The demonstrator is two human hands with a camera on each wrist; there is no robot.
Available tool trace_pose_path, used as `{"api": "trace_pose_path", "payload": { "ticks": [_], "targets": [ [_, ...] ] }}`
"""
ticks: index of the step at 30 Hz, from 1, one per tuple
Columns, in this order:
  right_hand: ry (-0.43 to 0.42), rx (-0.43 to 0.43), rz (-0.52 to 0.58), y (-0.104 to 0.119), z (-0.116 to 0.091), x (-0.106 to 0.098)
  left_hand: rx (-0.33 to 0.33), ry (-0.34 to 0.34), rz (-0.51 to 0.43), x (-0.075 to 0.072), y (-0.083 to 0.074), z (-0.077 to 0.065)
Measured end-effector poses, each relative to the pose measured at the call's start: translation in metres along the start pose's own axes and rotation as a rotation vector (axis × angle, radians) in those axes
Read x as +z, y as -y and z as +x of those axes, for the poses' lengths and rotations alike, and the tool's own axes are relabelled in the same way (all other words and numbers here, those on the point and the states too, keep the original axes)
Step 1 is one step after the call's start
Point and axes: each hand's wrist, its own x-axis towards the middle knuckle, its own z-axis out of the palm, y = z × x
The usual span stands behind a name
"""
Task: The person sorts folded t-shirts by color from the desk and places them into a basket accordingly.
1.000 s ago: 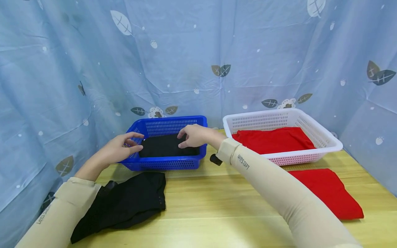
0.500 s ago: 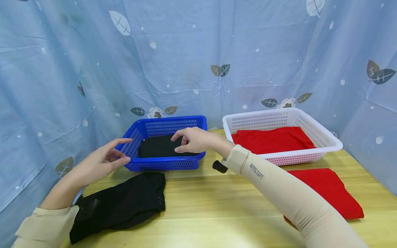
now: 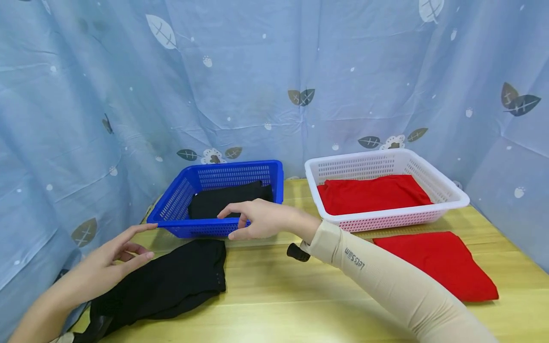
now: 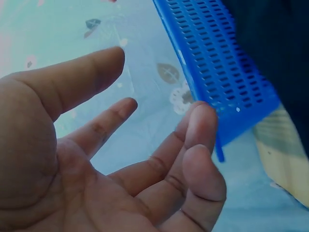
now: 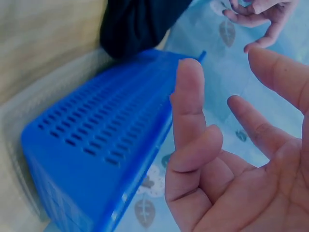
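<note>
Black cloth (image 3: 184, 281): lying at seven o'clock, looking soft, light; pinch by ends. Left hand (image 3: 103, 267), right hand (image 3: 262, 219): hovering, fingers parted.

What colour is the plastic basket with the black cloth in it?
The plastic basket is blue; the head view shows it best.

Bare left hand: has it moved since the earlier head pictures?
Yes, the bare left hand moved left and nearer the camera, judged by the white perforated plastic basket.
</note>
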Motion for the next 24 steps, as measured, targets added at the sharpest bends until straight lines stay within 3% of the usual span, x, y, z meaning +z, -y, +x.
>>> {"api": "trace_pose_path", "payload": {
  "ticks": [12, 20, 24],
  "targets": [
    [0.072, 0.063, 0.053, 0.0, 0.01, 0.028, -0.104, 0.004, -0.008, 0.013, 0.034, -0.021],
    [0.116, 0.041, 0.059, -0.004, 0.017, 0.039, -0.234, 0.078, -0.034, 0.02, 0.047, -0.027],
    [0.131, 0.051, 0.048, -0.005, 0.021, 0.044, -0.252, 0.091, -0.053, 0.023, 0.054, -0.031]
  ]
}}
